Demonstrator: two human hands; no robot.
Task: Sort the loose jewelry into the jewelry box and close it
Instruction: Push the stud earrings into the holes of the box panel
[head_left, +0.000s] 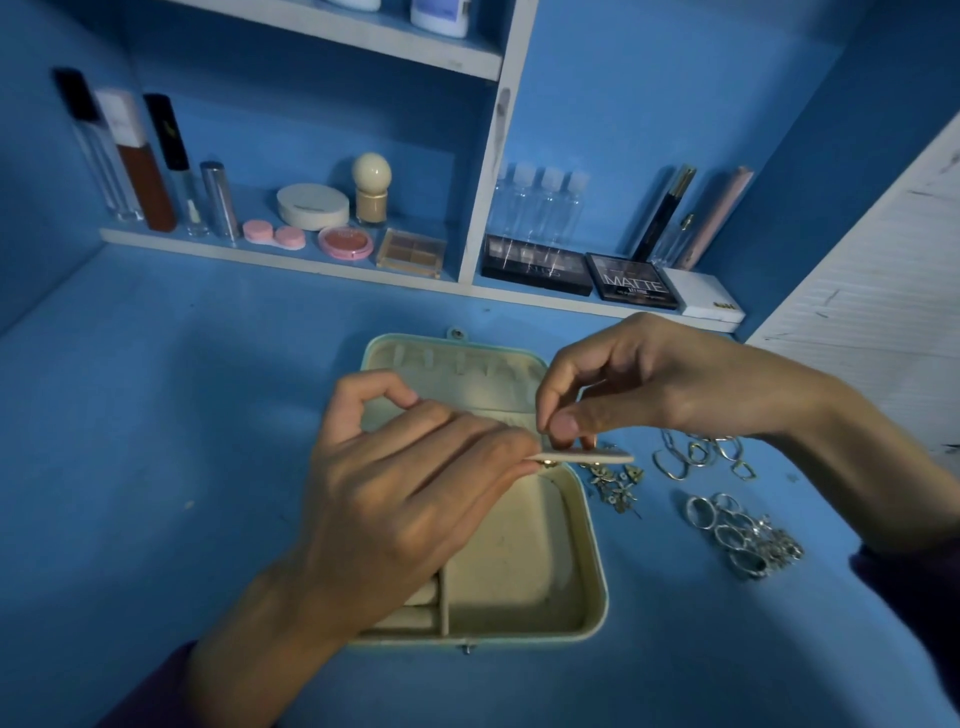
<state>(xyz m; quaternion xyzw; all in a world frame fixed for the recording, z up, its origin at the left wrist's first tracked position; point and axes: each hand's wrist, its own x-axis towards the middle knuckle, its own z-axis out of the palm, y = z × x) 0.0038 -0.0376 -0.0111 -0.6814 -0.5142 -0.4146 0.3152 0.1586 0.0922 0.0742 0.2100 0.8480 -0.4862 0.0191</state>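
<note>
Just beyond jewelry box (595, 571), cosmetics shelf (208, 248)

Two hands (415, 499) (660, 384), one jewelry box (589, 545), four bottles (537, 205).

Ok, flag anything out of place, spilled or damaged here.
Nothing looks damaged. Only the heap of silver rings, the silver chain links and the small metal earrings lie loose on the blue table, right of the open cream jewelry box.

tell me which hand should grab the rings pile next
Likely right: the right hand is nearer the rings, which lie right of the jewelry box; the left hand would have to cross it. Both hold the beige flap now.
</note>
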